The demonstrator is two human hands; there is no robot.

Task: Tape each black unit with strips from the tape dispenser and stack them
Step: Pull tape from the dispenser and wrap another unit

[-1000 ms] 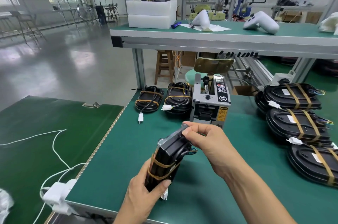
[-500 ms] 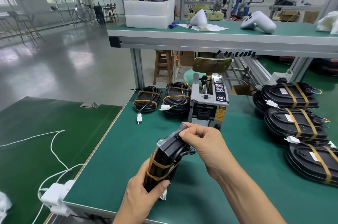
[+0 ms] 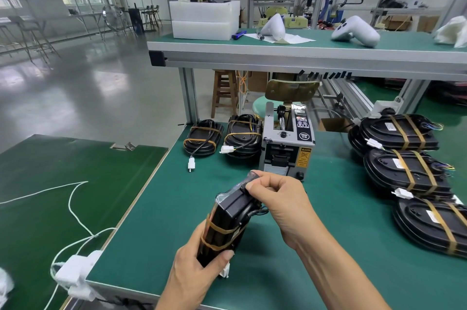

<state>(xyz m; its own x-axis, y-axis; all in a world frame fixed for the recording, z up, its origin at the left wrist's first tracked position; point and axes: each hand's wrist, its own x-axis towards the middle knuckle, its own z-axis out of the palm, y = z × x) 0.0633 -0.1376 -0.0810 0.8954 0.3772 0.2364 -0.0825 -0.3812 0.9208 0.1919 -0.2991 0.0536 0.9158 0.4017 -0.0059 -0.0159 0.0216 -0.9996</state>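
Note:
I hold a black unit [image 3: 228, 221] on edge above the green table, with two tan bands around it. My left hand [image 3: 193, 268] grips its near end. My right hand [image 3: 276, 196] pinches a clear strip of tape against its far top end. The grey tape dispenser [image 3: 288, 148] stands just behind my right hand. Two banded black units [image 3: 203, 136] lie left of the dispenser. Stacked banded units [image 3: 401, 132] lie at the right edge of the table.
The green table [image 3: 156, 208] ends in an edge at the left, with a lower green bench [image 3: 50, 183] and white cords beside it. A raised shelf [image 3: 303, 54] above the dispenser holds white foam boxes [image 3: 204, 19] and white shells.
The unit and both hands have stayed in nearly the same place. My right fingers have curled a little more over the unit's top end with the tape.

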